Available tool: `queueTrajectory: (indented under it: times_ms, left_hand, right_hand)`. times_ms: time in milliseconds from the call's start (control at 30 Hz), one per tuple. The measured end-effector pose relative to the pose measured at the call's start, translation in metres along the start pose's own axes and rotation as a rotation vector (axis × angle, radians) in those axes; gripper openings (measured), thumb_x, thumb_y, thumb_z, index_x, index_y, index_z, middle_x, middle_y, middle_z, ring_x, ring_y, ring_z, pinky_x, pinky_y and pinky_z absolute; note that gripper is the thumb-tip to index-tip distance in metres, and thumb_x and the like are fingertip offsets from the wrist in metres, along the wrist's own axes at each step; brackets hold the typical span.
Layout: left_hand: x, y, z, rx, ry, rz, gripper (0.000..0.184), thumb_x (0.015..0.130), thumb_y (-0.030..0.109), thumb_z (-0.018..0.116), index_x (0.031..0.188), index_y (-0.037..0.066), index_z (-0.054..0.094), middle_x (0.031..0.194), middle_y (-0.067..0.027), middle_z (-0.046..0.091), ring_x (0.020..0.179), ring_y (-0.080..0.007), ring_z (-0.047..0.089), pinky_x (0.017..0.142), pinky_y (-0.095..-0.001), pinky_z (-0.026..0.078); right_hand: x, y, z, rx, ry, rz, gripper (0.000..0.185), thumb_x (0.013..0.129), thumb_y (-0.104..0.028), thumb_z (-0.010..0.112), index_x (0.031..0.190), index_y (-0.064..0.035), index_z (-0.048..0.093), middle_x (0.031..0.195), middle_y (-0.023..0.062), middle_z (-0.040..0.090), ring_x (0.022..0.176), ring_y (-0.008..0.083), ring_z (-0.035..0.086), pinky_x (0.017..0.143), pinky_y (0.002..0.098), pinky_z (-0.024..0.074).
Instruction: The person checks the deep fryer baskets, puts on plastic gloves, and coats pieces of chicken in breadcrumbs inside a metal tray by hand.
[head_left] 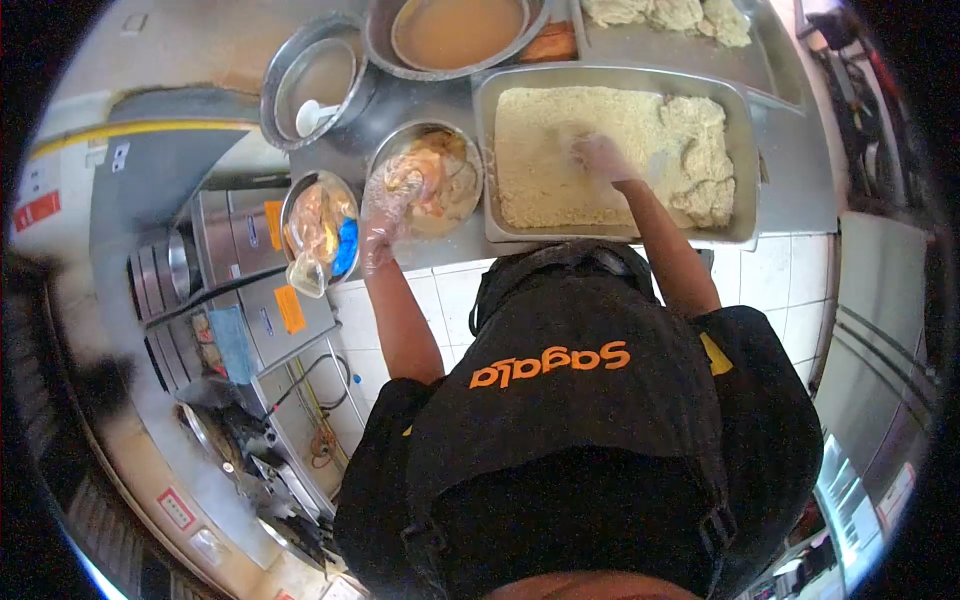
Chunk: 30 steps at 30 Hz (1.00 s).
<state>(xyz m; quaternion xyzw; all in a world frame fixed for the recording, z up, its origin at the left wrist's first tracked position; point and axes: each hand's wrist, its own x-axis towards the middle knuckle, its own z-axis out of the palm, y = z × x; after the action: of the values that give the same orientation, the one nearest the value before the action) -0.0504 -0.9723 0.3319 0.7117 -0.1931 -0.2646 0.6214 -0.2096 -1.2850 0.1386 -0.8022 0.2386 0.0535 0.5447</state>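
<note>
My left hand (385, 215), in a clear plastic glove, reaches into a metal bowl (476, 198) of raw chicken in pale liquid. Its fingers are on a piece of raw chicken (428, 178) at the bowl's left side and seem to grip it. My right hand (603, 160), gloved too, is over the flour (545, 135) in a wide metal tray (620, 78). Motion smears its fingers, so whether they hold anything is unclear. Several flour-coated pieces (700, 160) lie along the tray's right side.
Left of the chicken bowl is a smaller bowl (320, 230) with more pieces and something blue. Behind stand a basin with a white scoop (314, 117) and a basin of brownish liquid (460, 35). Another tray (640, 45) at the back right holds coated pieces.
</note>
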Motion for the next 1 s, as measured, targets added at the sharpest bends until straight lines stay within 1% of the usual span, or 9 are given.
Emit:
queueTrajectory:
  times_ms: [33,233,333,433,533,633,733,833,1000]
  left_hand:
    - [0.005,0.008,0.011,0.146,-0.069,0.061,0.024,0.080,0.019,0.066,0.099,0.006,0.060,0.093,-0.0040,0.062,0.082,-0.0178,0.059,0.077,-0.0313,0.049]
    - [0.052,0.017,0.089,0.759,-0.323,0.462,0.021,0.077,0.019,0.062,0.093,0.006,0.062,0.089,-0.0106,0.063,0.083,-0.0275,0.060,0.079,-0.0356,0.047]
    - [0.073,0.000,0.130,0.695,-0.364,0.352,0.014,0.078,0.017,0.060,0.088,0.007,0.063,0.087,-0.0143,0.063,0.085,-0.0308,0.059,0.078,-0.0368,0.046]
    - [0.093,-0.060,0.148,0.605,-0.490,0.614,0.013,0.079,0.015,0.057,0.086,0.006,0.063,0.088,-0.0143,0.063,0.084,-0.0317,0.059,0.076,-0.0383,0.047]
    - [0.058,-0.051,0.153,0.721,-0.604,0.575,0.013,0.079,0.012,0.056,0.087,0.005,0.063,0.086,-0.0144,0.063,0.081,-0.0320,0.060,0.073,-0.0379,0.048]
    - [0.037,-0.048,0.132,0.778,-0.460,0.586,0.014,0.077,0.011,0.059,0.089,0.004,0.064,0.085,-0.0148,0.064,0.077,-0.0326,0.060,0.072,-0.0374,0.049]
    - [0.022,-0.028,0.097,0.714,-0.119,0.381,0.020,0.075,0.018,0.067,0.090,0.005,0.064,0.090,-0.0135,0.065,0.084,-0.0278,0.062,0.075,-0.0368,0.048]
    - [0.006,-0.024,0.052,0.796,0.174,0.136,0.026,0.073,0.020,0.070,0.095,0.005,0.064,0.095,-0.0139,0.064,0.088,-0.0282,0.061,0.078,-0.0376,0.048]
    - [-0.014,-0.079,0.004,1.003,0.230,-0.070,0.048,0.073,0.034,0.068,0.107,0.002,0.057,0.101,-0.0199,0.062,0.095,-0.0354,0.059,0.079,-0.0424,0.046]
  right_hand:
    - [-0.015,-0.004,-0.013,0.137,0.046,0.101,0.039,0.088,-0.035,0.054,0.105,-0.0011,0.061,0.084,0.0038,0.062,0.071,0.0140,0.056,0.063,0.0296,0.0458]
    - [-0.046,0.007,-0.055,0.081,0.211,-0.062,0.035,0.086,-0.027,0.055,0.106,0.0015,0.060,0.089,0.0082,0.064,0.077,0.0175,0.058,0.069,0.0301,0.0474]
    - [-0.046,0.022,-0.054,0.133,0.342,-0.086,0.027,0.081,-0.020,0.056,0.099,-0.0012,0.063,0.088,0.0142,0.065,0.084,0.0283,0.061,0.077,0.0354,0.0479]
    - [-0.048,0.016,-0.058,0.199,0.323,0.115,0.026,0.082,-0.018,0.053,0.101,-0.0019,0.063,0.091,0.0156,0.065,0.086,0.0324,0.061,0.080,0.0377,0.0481]
    - [-0.057,0.020,-0.065,-0.124,0.398,0.037,0.037,0.088,-0.029,0.053,0.114,-0.0023,0.057,0.101,0.0117,0.064,0.087,0.0215,0.061,0.078,0.0342,0.0483]
    - [-0.041,0.044,-0.072,-0.594,0.504,0.242,0.037,0.088,-0.029,0.051,0.116,-0.0045,0.057,0.108,0.0139,0.062,0.096,0.0230,0.059,0.087,0.0347,0.0447]
    - [-0.012,0.083,-0.067,-0.149,0.643,0.034,0.040,0.089,-0.031,0.050,0.117,-0.0036,0.056,0.114,0.0131,0.060,0.104,0.0223,0.056,0.092,0.0333,0.0405]
    - [0.019,0.062,-0.046,0.488,0.530,-0.338,0.044,0.090,-0.035,0.048,0.119,-0.0023,0.055,0.118,0.0102,0.058,0.109,0.0206,0.052,0.094,0.0336,0.0375]
    - [0.067,-0.021,-0.038,0.540,-0.036,0.061,0.056,0.089,-0.046,0.046,0.126,-0.0037,0.049,0.124,0.0085,0.053,0.111,0.0208,0.049,0.096,0.0336,0.0360]
